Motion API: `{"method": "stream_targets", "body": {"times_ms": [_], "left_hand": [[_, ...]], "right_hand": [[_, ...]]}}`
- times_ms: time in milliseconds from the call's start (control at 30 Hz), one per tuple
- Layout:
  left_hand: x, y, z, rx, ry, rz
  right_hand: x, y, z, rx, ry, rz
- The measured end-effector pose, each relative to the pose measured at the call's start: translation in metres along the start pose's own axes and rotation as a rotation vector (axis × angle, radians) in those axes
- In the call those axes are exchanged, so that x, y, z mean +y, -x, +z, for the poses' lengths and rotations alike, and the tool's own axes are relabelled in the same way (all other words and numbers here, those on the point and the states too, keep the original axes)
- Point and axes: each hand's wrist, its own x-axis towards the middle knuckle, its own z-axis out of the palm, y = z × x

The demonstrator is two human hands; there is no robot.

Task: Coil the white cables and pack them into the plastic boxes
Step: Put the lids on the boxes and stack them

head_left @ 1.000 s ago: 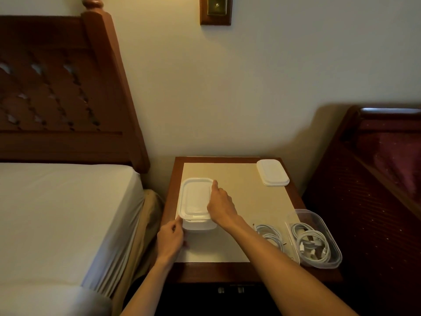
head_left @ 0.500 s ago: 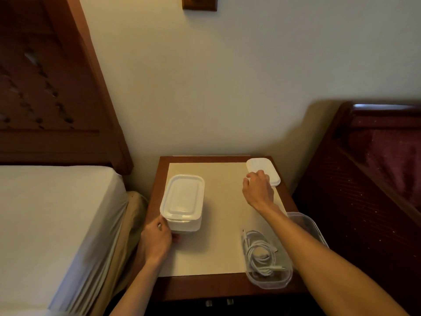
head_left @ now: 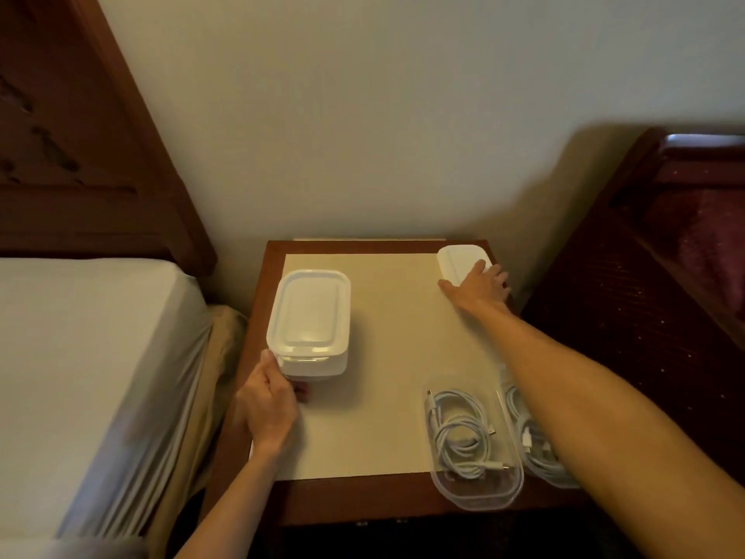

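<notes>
A closed white plastic box (head_left: 310,320) stands at the left of the nightstand (head_left: 363,490). My left hand (head_left: 268,405) grips its near left corner. A loose white lid (head_left: 459,262) lies at the far right corner, and my right hand (head_left: 479,288) rests on its near edge with fingers spread. An open clear box (head_left: 479,488) at the front right holds a coiled white cable (head_left: 459,433). A second open box with a cable (head_left: 532,445) sits beside it, mostly hidden under my right forearm.
A cream mat (head_left: 387,357) covers the nightstand top. A bed with a white sheet (head_left: 80,377) and a dark wooden headboard (head_left: 80,135) is on the left. A dark red chair (head_left: 665,276) stands close on the right. The wall is right behind.
My right hand left the closed box and reached across to the loose lid at the far right. The view shifted left and down; my left hand stayed at the box corner.
</notes>
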Motion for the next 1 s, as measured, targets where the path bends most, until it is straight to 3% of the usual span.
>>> {"method": "stream_targets", "body": {"times_ms": [433,633,833,1000], "left_hand": [[0.001,0.005,0.001,0.016,-0.088,0.028],[-0.010,-0.001,0.003,0.045,-0.065,0.059],[-0.012,-0.002,0.003,0.018,-0.080,0.060],[-0.013,-0.001,0.003,0.007,-0.074,0.049]], "right_hand": [[0.006,0.017,0.000,0.080,-0.180,-0.096],[0.001,0.048,-0.003,-0.062,-0.179,-0.158],[-0.009,0.072,-0.010,-0.195,0.038,-0.170],[-0.010,0.079,-0.010,-0.281,0.039,-0.209]]}}
